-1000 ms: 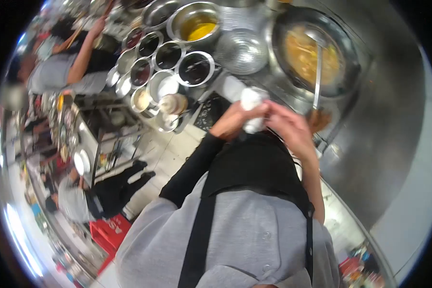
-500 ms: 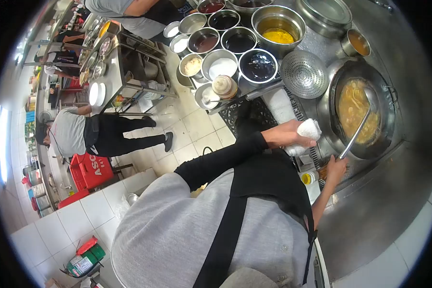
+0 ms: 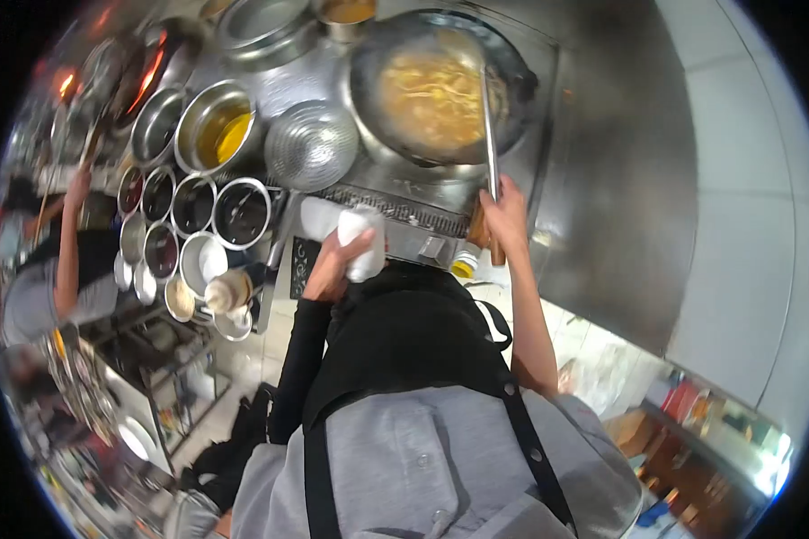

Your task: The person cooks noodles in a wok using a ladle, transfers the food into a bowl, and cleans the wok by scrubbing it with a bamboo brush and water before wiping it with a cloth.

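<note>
My right hand [image 3: 505, 217] is closed round the lower handle of a long metal ladle [image 3: 489, 126]. The ladle's bowl rests in the far side of a black wok [image 3: 368, 99], which holds a brothy yellow-brown food [image 3: 436, 94] with pale strips in it. A folded white cloth [image 3: 365, 244] is gripped in my left hand [image 3: 331, 266], in front of the stove's near edge. Close to my right hand is a bottle with a yellow-and-white end [image 3: 466, 260], partly hidden.
A perforated strainer pan [image 3: 312, 145] lies left of the wok. Beyond it stand a metal pot with yellow liquid [image 3: 216, 126] and several bowls of sauces and seasonings [image 3: 241, 213]. A squeeze bottle [image 3: 228, 291] is among them. At far left, another person's arm [image 3: 68, 242] reaches up.
My view has swung toward the stove, so the wok now sits at top centre. The ladle stays in my right hand and the cloth in my left.
</note>
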